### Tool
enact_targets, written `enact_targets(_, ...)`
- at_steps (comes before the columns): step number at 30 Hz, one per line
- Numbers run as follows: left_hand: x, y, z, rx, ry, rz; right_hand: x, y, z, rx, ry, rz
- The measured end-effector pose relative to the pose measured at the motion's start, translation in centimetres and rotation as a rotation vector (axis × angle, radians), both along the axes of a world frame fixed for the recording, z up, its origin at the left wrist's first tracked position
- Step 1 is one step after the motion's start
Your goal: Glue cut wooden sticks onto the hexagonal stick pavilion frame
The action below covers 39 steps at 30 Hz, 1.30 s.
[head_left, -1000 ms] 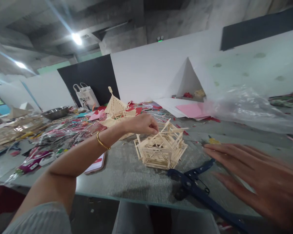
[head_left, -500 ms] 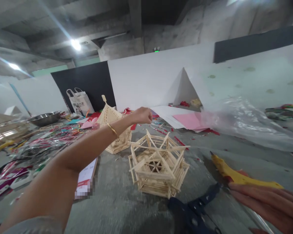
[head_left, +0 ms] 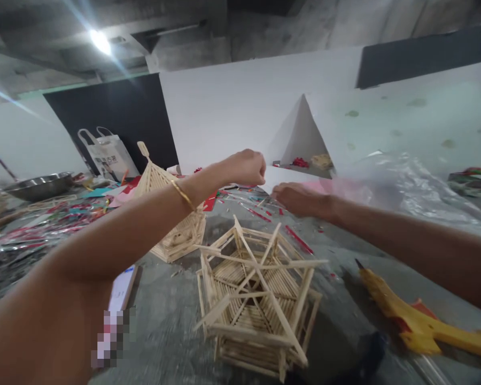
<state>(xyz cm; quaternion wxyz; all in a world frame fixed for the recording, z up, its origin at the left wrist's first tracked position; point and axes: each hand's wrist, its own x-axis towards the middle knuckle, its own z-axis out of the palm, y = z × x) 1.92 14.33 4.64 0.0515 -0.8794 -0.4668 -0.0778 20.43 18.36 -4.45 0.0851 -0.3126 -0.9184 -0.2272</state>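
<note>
My left hand, below a gold bangle, is held out over the far side of the table with its fingers curled closed. What it holds, if anything, is hidden. My right hand reaches in from the right, closed, close to the white sheet; its grip is hidden too. Nearer to me stands an open-topped polygonal frame of wooden sticks, with sticks crossing over its top. Behind my left forearm is a stick model with a pointed roof. A yellow glue gun lies at the right.
A blurred dark tool lies at the near right. Clear plastic film spreads at the back right. Left are tangled wrapped strips, a metal bowl and a tote bag. A red stick lies beyond the frame.
My right hand has left the glue gun's side and moved up and inward beside my left hand. My left hand stays closed, slightly further right. The view has shifted.
</note>
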Motion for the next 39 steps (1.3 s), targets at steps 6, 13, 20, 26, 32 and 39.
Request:
enact_targets(6, -4.7, -5.5, 0.7, 0.011, -0.114, 0.021, -5.0, 7.1, -3.9, -0.137, -0.186, -0.054)
enact_targets(13, -8.2, -8.2, 0.3, 0.051, -0.216, 0.120, -5.6, 4.2, -0.4, -0.196, -0.077, -0.099)
enact_targets(20, -6.5, -10.8, -0.9, 0.201, -0.341, -0.019, -4.3, -6.7, 6.7, -0.484, 0.144, 0.114)
enact_targets(26, -4.9, -14.6, -1.4, 0.205, -0.319, -0.171, -3.3, -14.8, 8.1, -0.820, 0.244, 0.194)
enact_targets(32, -5.4, -18.1, -2.5, 0.224, -0.330, -0.134, -2.4, -17.8, 7.5, -0.872, 0.385, 0.105)
enact_targets(39, -4.0, -18.1, -4.4, -0.056, -0.255, -0.119, -1.8, -17.8, 4.3, -0.863, 0.337, 0.009)
